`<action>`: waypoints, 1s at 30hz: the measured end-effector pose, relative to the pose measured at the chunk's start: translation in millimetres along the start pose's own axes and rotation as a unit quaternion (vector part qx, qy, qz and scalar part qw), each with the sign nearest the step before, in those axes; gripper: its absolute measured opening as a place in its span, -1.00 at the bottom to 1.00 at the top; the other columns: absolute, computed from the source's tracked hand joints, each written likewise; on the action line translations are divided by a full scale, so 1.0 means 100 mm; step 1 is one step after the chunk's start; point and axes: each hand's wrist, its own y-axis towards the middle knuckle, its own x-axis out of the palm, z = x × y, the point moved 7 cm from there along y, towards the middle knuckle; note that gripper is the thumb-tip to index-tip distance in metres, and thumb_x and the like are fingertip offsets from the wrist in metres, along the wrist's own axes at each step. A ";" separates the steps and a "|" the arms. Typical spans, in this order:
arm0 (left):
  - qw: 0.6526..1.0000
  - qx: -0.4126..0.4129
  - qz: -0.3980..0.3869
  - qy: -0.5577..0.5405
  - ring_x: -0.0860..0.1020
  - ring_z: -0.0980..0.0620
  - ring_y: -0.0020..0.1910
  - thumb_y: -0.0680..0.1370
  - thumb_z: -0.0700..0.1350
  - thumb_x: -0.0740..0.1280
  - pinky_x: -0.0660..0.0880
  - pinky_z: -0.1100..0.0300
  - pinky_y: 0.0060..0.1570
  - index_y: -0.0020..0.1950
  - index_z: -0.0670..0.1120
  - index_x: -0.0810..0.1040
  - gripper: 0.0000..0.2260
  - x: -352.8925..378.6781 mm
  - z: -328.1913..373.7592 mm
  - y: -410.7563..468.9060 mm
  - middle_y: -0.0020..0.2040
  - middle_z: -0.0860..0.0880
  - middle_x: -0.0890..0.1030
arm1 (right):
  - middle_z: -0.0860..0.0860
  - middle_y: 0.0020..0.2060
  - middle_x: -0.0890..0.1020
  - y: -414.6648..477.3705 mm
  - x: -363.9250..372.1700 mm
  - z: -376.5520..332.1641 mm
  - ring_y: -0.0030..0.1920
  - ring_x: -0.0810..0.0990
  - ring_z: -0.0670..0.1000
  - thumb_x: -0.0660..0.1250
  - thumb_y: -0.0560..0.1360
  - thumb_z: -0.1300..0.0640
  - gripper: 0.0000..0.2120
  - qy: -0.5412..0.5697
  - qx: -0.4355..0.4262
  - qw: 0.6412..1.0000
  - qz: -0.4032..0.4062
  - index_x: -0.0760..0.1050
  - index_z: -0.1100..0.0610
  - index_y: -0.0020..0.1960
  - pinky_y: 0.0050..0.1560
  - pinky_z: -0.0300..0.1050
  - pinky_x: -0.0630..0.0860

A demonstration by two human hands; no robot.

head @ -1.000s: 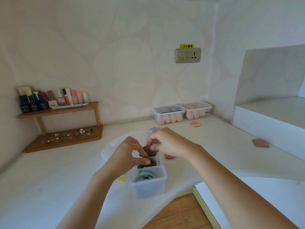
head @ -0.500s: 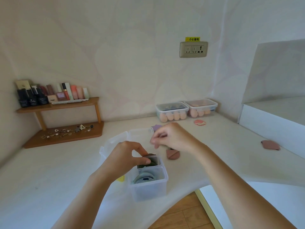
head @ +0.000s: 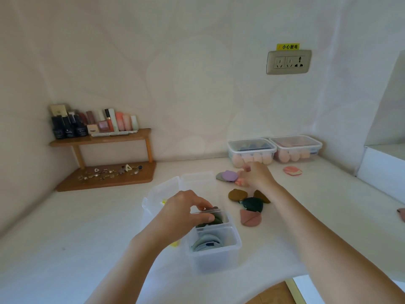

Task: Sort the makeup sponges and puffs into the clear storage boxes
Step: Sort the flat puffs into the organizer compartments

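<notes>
A clear divided box (head: 215, 255) stands near the counter's front edge. Its front compartment holds light blue puffs (head: 206, 243) and its rear one dark green puffs (head: 215, 220). My left hand (head: 186, 212) pinches a brownish puff (head: 213, 209) at the rear compartment's rim. My right hand (head: 256, 177) is blurred and reaches over a small pink puff (head: 239, 182), fingers loosely bent. Loose puffs lie nearby: purple (head: 230, 175), olive (head: 237, 194), dark green (head: 252, 205) and pink (head: 250, 218). Two lidded boxes (head: 252, 150) (head: 295, 147) of egg sponges stand by the wall.
A clear lid or box (head: 197, 181) lies behind the divided box. A wooden shelf (head: 98, 139) with cosmetics and jewellery fills the left corner. A pink puff (head: 292, 171) lies near the back boxes, another (head: 402, 213) at the right edge. A raised step (head: 381, 170) bounds the right.
My right hand let go of the brown puff and moved back and right to the loose puffs. My left hand lowered the brown puff into the box's rear compartment.
</notes>
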 end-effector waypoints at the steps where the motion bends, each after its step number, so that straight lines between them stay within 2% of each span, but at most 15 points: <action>1: 1.000 -0.003 0.004 0.000 0.45 0.20 0.04 0.47 0.08 0.39 0.33 0.42 -0.05 0.05 0.16 0.61 -0.82 0.00 -0.02 0.02 0.00 0.17 0.54 | 0.10 0.09 0.56 0.06 0.06 -0.01 0.01 0.52 0.05 0.26 0.57 0.04 -0.72 0.004 -0.004 1.000 -0.001 0.45 0.16 0.21 -0.02 -0.14 0.43; 3: 1.000 -0.009 0.013 -0.007 0.43 0.24 0.12 0.46 0.06 0.40 0.30 0.46 -0.05 0.04 0.14 0.62 -0.83 -0.01 -0.06 0.05 0.03 0.23 0.52 | 0.11 0.08 0.54 0.17 0.19 -0.01 0.05 0.53 0.07 0.26 0.56 0.07 -0.73 0.020 -0.011 1.000 -0.007 0.40 0.12 0.22 0.05 -0.09 0.45; 5: 0.999 -0.019 0.022 -0.029 0.34 0.30 0.26 0.43 0.05 0.43 0.25 0.41 0.07 0.02 0.13 0.63 -0.82 -0.01 -0.12 0.07 0.11 0.25 0.51 | 0.11 0.21 0.53 0.24 0.29 0.00 0.18 0.52 0.10 0.30 0.53 0.10 -0.58 0.026 -0.016 0.999 -0.016 0.37 0.15 0.35 0.16 -0.07 0.43; 7: 0.999 -0.021 0.024 -0.042 0.26 0.30 0.38 0.42 0.05 0.45 0.20 0.31 0.20 0.03 0.11 0.65 -0.80 0.00 -0.15 0.12 0.18 0.19 0.56 | 0.09 0.25 0.53 0.29 0.33 -0.01 0.23 0.50 0.11 0.33 0.49 0.17 -0.55 0.025 -0.036 0.999 -0.004 0.39 0.12 0.37 0.22 -0.05 0.42; 8: 0.999 -0.023 0.024 -0.043 0.24 0.29 0.40 0.41 0.05 0.45 0.19 0.30 0.21 0.03 0.11 0.65 -0.79 -0.01 -0.16 0.14 0.20 0.17 0.57 | 0.08 0.20 0.57 0.31 0.32 -0.03 0.19 0.53 0.11 0.34 0.48 0.22 -0.60 0.027 -0.051 0.998 0.006 0.46 0.10 0.31 0.19 -0.03 0.45; 10: 0.998 -0.030 0.025 -0.039 0.23 0.29 0.41 0.41 0.06 0.45 0.18 0.30 0.18 0.03 0.12 0.66 -0.79 -0.01 -0.19 0.18 0.23 0.14 0.56 | 0.07 0.03 0.65 0.32 0.29 -0.09 0.02 0.59 0.10 0.30 0.45 0.32 -0.73 0.040 -0.094 0.995 0.017 0.58 0.05 0.06 0.02 -0.03 0.53; 11: 0.998 -0.033 0.026 -0.037 0.23 0.28 0.41 0.40 0.07 0.46 0.18 0.29 0.18 0.02 0.13 0.66 -0.79 -0.01 -0.20 0.19 0.24 0.14 0.55 | 0.07 -0.04 0.66 0.30 0.27 -0.11 -0.06 0.60 0.07 0.28 0.45 0.34 -0.75 0.063 -0.109 0.992 0.016 0.58 0.02 -0.03 -0.09 -0.09 0.53; 13: 0.998 -0.031 0.027 -0.037 0.26 0.28 0.38 0.40 0.07 0.46 0.18 0.29 0.17 0.01 0.14 0.66 -0.80 -0.01 -0.21 0.20 0.19 0.17 0.57 | 0.02 -0.09 0.65 0.22 0.14 -0.19 -0.15 0.58 -0.03 0.31 0.48 0.33 -0.77 0.146 -0.112 0.983 0.027 0.60 0.04 0.00 -0.23 -0.28 0.47; 15: 0.999 -0.024 0.026 -0.041 0.33 0.29 0.30 0.41 0.02 0.46 0.22 0.36 0.12 0.00 0.11 0.67 -0.82 -0.01 -0.18 0.19 0.06 0.23 0.59 | 0.00 -0.10 0.65 0.08 -0.07 -0.30 -0.16 0.59 -0.09 0.40 0.44 0.31 -0.80 0.276 -0.115 0.954 0.036 0.61 0.13 0.05 -0.17 -0.33 0.46; 17: 0.999 -0.018 0.027 -0.039 0.41 0.28 0.13 0.42 -0.01 0.46 0.27 0.57 -0.07 0.00 0.06 0.67 -0.83 -0.02 -0.14 0.18 -0.04 0.22 0.56 | -0.01 -0.12 0.70 -0.11 -0.24 -0.46 -0.12 0.64 -0.07 0.44 0.42 0.29 -0.82 0.398 -0.146 0.905 -0.020 0.62 0.11 -0.01 -0.06 -0.28 0.52; 18: 0.999 -0.016 0.029 -0.038 0.41 0.29 0.05 0.42 -0.02 0.46 0.28 0.62 -0.13 0.01 0.05 0.68 -0.83 -0.03 -0.12 0.17 -0.06 0.21 0.54 | -0.03 -0.15 0.71 -0.23 -0.28 -0.55 -0.11 0.66 -0.09 0.45 0.41 0.29 -0.82 0.419 -0.172 0.889 -0.063 0.62 0.08 -0.04 -0.05 -0.29 0.54; 20: 0.998 -0.017 0.033 -0.041 0.41 0.32 -0.05 0.42 -0.03 0.47 0.26 0.67 -0.15 0.00 0.04 0.68 -0.83 -0.05 -0.10 0.16 -0.09 0.23 0.53 | -0.05 -0.20 0.71 -0.44 -0.26 -0.71 -0.15 0.65 -0.16 0.45 0.39 0.31 -0.81 0.392 -0.216 0.884 -0.137 0.63 0.09 -0.05 -0.10 -0.36 0.53; 22: 0.998 -0.024 0.036 -0.041 0.44 0.32 -0.09 0.41 -0.02 0.47 0.30 0.61 -0.15 -0.01 0.07 0.68 -0.82 -0.05 -0.10 0.16 -0.11 0.26 0.52 | -0.04 -0.22 0.69 -0.57 -0.15 -0.81 -0.23 0.62 -0.19 0.47 0.37 0.34 -0.81 0.326 -0.239 0.899 -0.170 0.62 0.13 -0.07 -0.19 -0.39 0.49; 26: 0.997 -0.039 0.051 -0.047 0.47 0.35 -0.09 0.39 0.00 0.48 0.35 0.50 -0.13 -0.02 0.11 0.67 -0.82 -0.05 -0.10 0.13 -0.11 0.26 0.53 | -0.01 -0.26 0.69 -0.67 -0.04 -0.89 -0.26 0.60 -0.12 0.51 0.35 0.29 -0.83 0.228 -0.271 0.921 -0.165 0.61 0.07 -0.14 -0.09 -0.19 0.54; 30: 0.996 -0.056 0.064 -0.034 0.49 0.22 -0.07 0.38 0.05 0.49 0.42 0.36 -0.07 -0.02 0.14 0.67 -0.81 -0.06 -0.11 0.13 -0.05 0.17 0.56 | -0.08 -0.25 0.68 -0.77 -0.13 -0.93 -0.24 0.61 -0.17 0.49 0.37 0.24 -0.85 0.167 -0.305 0.930 -0.117 0.60 0.03 -0.15 -0.13 -0.32 0.51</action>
